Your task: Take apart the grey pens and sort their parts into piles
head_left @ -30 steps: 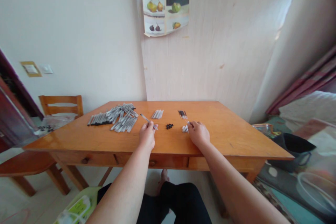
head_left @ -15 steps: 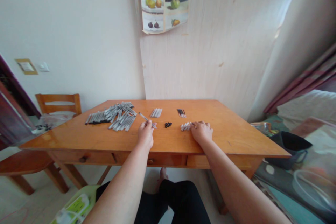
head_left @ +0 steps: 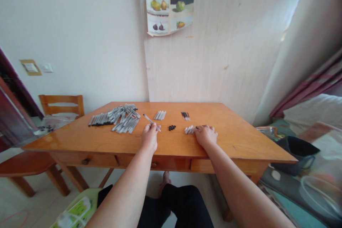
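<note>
- A wooden chair (head_left: pixel 62 104) stands past the tabletop's left end, at ten o'clock from the left hand, with a plastic bag on its seat.
- On the tabletop (head_left: pixel 175 146), a big pile of pens (head_left: pixel 119 118) spreads at ten o'clock from the same hand. Many lie side by side, others cross in a heap; it looks like the bulk stock, set aside so the middle has working room.
- The left hand (head_left: pixel 150 137) has its fingers closed round a single pen (head_left: pixel 147 118), raised over the tabletop and slanting, its dark end towards eleven o'clock. The grip is near the lower end, probably so the far end is unobstructed.
- Clear tubes (head_left: pixel 160 115) lie in a neat row at one o'clock from the left hand, well beyond it.
- Small black pieces (head_left: pixel 172 128) sit bunched at two o'clock, between the hands; loose and little, they seem gathered so none strays.
- Thin dark sticks (head_left: pixel 185 115), perhaps ink refills, lie parallel at eleven o'clock from the right hand, apparently sorted by kind.
- Small white pieces (head_left: pixel 189 130) lie at nine o'clock, just beside that hand, easy to reach.
- The right hand (head_left: pixel 207 135) rests low, knuckles up; its fingertips are hidden, so I cannot tell whether they grip anything.
</note>
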The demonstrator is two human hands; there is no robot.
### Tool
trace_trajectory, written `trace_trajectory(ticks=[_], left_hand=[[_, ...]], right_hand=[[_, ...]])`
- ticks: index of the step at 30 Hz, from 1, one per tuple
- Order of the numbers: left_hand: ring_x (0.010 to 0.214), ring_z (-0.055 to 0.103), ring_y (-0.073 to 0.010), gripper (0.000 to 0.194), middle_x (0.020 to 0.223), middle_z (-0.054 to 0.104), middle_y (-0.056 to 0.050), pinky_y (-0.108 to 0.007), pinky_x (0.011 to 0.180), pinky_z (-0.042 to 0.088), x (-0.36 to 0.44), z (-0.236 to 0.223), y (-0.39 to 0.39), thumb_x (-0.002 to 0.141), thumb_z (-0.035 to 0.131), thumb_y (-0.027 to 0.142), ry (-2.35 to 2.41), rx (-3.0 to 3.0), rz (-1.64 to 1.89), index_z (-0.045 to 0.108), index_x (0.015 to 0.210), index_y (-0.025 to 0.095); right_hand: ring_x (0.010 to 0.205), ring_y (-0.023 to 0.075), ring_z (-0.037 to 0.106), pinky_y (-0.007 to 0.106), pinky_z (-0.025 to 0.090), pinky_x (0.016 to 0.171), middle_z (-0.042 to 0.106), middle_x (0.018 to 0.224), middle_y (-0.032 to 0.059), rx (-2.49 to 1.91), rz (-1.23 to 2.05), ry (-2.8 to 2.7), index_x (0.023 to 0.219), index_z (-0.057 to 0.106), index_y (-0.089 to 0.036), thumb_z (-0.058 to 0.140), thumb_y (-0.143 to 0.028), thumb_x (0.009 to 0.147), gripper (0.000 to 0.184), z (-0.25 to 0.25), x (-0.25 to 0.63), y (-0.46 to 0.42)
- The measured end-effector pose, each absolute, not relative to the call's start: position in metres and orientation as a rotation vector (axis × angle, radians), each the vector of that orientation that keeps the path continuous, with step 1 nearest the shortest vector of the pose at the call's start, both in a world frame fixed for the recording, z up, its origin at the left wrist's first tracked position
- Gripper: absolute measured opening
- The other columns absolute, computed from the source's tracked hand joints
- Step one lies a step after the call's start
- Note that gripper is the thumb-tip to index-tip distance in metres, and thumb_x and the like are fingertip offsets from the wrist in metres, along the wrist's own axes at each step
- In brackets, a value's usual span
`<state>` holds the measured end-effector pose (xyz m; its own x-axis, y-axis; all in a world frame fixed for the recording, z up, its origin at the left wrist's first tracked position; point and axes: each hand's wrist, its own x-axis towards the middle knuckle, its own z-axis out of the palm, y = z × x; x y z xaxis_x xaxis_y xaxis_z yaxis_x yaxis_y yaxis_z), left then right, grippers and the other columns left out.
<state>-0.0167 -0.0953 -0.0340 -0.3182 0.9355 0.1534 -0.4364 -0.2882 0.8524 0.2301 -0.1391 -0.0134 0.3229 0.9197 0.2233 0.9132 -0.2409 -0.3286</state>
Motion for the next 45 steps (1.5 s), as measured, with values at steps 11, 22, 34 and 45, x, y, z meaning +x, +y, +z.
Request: trace_trajectory(ticks=[11,22,34,45], left_hand=[[0.082,0.064,-0.0149,0.031,0.082,0.067,-0.003,-0.03,0.082,0.045,-0.015,-0.034,-0.099,0.073,0.071,0.042,0.946,0.956,1.768,0.058,0.086,0.017],[0.098,0.063,-0.0221,0.02,0.103,0.07,-0.009,-0.037,0.091,0.045,-0.009,-0.04,-0.097,0.085,0.059,0.033,1.181,1.547,1.859,0.065,0.099,0.02],[0.102,0.056,-0.0257,0.021,0.106,0.063,-0.013,-0.043,0.092,0.044,0.001,-0.024,-0.122,0.09,0.05,0.02,1.363,2.456,1.528,0.069,0.1,0.02],[0.115,0.051,-0.0311,0.029,0.114,0.061,-0.014,-0.048,0.104,0.033,0.006,-0.021,-0.13,0.077,0.071,0.027,1.158,1.874,1.862,0.066,0.106,0.023]], right_hand=[[0.116,0.0346,0.047,0.048,0.039,0.088,0.064,0.122,0.0129,-2.123,0.033,-1.534,0.115,0.071,-0.028,0.041,-0.045,0.093,0.041,-0.019,0.234,-0.136],[0.092,0.0235,0.059,0.033,0.041,0.079,0.069,0.098,0.0122,-1.625,-0.034,-1.416,0.098,0.071,-0.019,0.044,-0.04,0.091,0.035,-0.029,0.228,-0.131],[0.051,0.0132,0.045,0.026,0.031,0.051,0.049,0.052,-0.0027,-1.15,0.537,-1.476,0.066,0.053,-0.021,0.043,-0.061,0.09,0.048,-0.016,0.151,-0.154],[0.059,0.0189,0.052,0.03,0.038,0.06,0.055,0.055,0.0016,-1.252,0.543,-1.264,0.064,0.055,-0.023,0.037,-0.048,0.09,0.041,-0.029,0.154,-0.144]])
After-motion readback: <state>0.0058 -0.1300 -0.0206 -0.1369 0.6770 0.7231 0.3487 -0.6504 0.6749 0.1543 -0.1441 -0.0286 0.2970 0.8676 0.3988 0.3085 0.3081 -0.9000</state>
